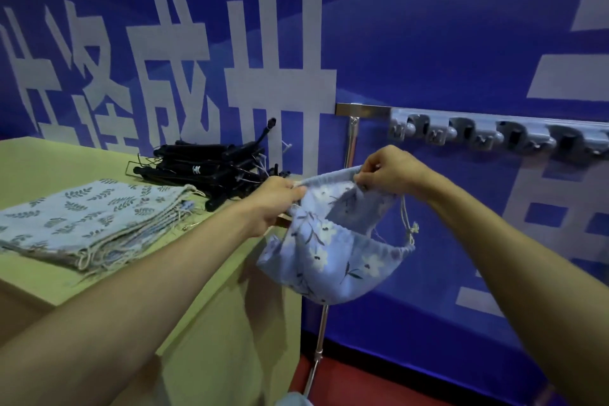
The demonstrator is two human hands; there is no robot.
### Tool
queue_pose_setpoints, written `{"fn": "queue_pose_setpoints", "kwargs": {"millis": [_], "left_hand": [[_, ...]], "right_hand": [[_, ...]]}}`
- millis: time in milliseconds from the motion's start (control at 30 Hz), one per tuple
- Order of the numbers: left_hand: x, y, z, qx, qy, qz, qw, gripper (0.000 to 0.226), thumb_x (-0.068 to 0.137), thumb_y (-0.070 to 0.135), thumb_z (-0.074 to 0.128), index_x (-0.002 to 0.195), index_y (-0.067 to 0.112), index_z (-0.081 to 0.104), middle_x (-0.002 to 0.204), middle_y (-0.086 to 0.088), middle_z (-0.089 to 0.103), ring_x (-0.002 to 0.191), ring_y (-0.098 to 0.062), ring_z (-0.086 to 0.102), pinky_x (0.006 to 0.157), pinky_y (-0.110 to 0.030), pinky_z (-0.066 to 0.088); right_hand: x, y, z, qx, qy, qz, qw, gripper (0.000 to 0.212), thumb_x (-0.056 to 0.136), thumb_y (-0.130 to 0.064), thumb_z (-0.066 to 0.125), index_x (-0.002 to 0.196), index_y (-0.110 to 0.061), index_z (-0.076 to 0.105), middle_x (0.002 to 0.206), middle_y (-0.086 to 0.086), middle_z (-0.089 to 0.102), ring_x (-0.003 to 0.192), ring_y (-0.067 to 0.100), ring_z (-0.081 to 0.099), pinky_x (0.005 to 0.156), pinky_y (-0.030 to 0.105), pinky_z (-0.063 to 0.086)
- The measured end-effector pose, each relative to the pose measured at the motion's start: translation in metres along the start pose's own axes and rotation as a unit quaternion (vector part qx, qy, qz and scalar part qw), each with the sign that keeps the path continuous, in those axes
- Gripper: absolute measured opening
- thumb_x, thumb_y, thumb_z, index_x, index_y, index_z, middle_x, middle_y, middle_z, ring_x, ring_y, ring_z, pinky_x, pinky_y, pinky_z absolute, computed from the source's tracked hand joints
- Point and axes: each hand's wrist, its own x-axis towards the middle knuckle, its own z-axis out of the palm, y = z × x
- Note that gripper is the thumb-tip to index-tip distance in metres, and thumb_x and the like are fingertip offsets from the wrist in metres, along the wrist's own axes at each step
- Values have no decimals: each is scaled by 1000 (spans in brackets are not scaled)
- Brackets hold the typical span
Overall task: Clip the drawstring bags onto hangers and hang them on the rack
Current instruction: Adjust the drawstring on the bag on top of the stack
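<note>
Two bare arms reach out in front of the person. The left hand [276, 198] pinches one end of the top edge of a blue flower bag [333, 250], with its fingers curled tight on the cloth. The right hand [392, 171] pinches the same edge further along, a bit higher up. The edge is pulled straight between them. The rest of the flower bag hangs down and sags in the air. A pale cord [407, 217] dangles from the bag's right side, with a knot at its end. The bag is just past the right end of the table [211, 273] and lower than the top of the rack.

On the table, to the left of the arms, lies a flat pile of leaf bags [92, 221]. They are light blue with little leaf shapes, and their strings stick out at the side near the arms. Behind them, at the back of the table, is a heap of black hangers [204, 165], all tangled up.

Further back stands the rack [362, 109]. It has a shiny metal bar on top and a thin pole going down to the red floor [346, 386]. A grey strip [478, 135] with round knobs runs along to the right of the bar. Behind it all is a blue wall [428, 43] with big white letters.
</note>
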Motion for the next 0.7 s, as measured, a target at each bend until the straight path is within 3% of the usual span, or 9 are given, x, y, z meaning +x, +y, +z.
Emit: {"fn": "queue_pose_setpoints", "kwargs": {"millis": [100,200,267,333,400,467,533,700], "left_hand": [[12,7,11,-143,17,-34,989,23,98,3,47,78,2,58,78,-14,60,67,-25,56,65,-33,48],[18,27,25,-97,11,31,995,11,97,7,49,91,4,58,88,-18,58,81,-26,52,72,-37,42],[24,41,39,-35,2,81,996,19,98,14,47,82,9,53,77,-13,52,72,-21,48,66,-31,37],[25,45,47,80,31,134,987,27,100,19,43,74,12,48,69,-4,43,66,-18,39,58,-31,28],[27,39,52,143,60,161,975,25,101,23,42,89,7,57,76,-4,48,71,-20,42,56,-33,28],[25,31,54,127,61,152,978,25,102,25,41,94,7,57,77,-5,47,68,-19,40,56,-32,27],[26,22,52,97,46,123,987,23,102,24,41,86,10,50,70,-5,40,61,-18,35,56,-31,26],[36,3,35,66,49,87,993,21,100,24,43,83,13,48,77,-11,42,70,-20,41,62,-34,33]], "right_hand": [[-3,4,-6,-80,-7,3,997,15,83,-26,71,73,-16,75,73,1,67,62,7,54,49,21,39],[-6,6,-32,-148,32,-16,988,13,82,-23,72,84,-12,78,85,9,73,73,15,58,63,23,40],[-9,8,-54,-182,60,-29,981,12,79,-26,75,83,-15,78,86,8,72,74,14,56,66,25,40],[-11,12,-65,-190,43,-36,980,8,76,-31,77,73,-25,75,79,2,71,68,10,54,64,27,42],[-15,17,-63,-197,-13,-32,980,13,76,-35,78,67,-31,69,73,-6,67,65,3,54,63,26,44],[-17,23,-50,-200,-65,-26,977,11,76,-33,79,70,-32,70,76,-9,69,68,3,59,64,25,49],[-17,28,-37,-202,-92,-24,975,8,74,-31,81,72,-30,73,79,-8,72,71,6,63,64,25,52],[-7,24,-19,-179,-106,-46,977,5,78,-28,76,82,-26,76,75,-11,68,66,3,58,60,19,44]]}}
